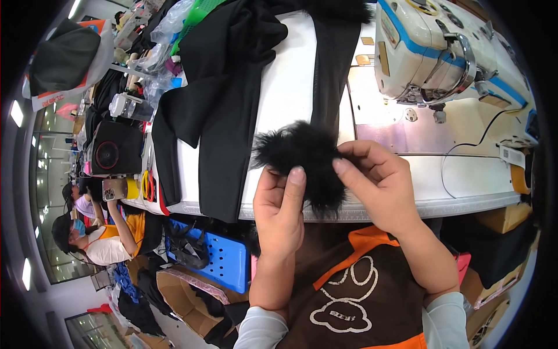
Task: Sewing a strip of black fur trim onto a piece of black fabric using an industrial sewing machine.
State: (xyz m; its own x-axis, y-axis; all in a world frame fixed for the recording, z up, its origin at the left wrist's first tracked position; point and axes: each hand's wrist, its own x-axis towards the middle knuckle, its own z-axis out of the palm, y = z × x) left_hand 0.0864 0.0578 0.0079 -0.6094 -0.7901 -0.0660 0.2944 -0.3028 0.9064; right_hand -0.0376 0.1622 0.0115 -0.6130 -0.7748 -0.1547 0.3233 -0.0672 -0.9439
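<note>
Between my two hands, just over the table's front edge, is a fluffy black fur piece (308, 151). My left hand (280, 203) pinches its lower left side with the thumb on top. On its right side, my right hand (378, 186) grips it between thumb and bent fingers. A dark strip of garment fabric (332, 70) runs from behind the fur toward the far side, where more black fur (343, 10) lies. Left of my hands, black cloth pieces (229, 116) are spread over the white table (285, 87) and hang to its front edge.
A white and blue sewing machine (433, 52) stands at the right, with a thin black cable near it. Scissors (148, 180) with yellow and red handles lie at the left edge, near a black speaker (116, 148). Below are a blue plastic chair (224, 256) and a cardboard box (186, 296). Two people sit at left.
</note>
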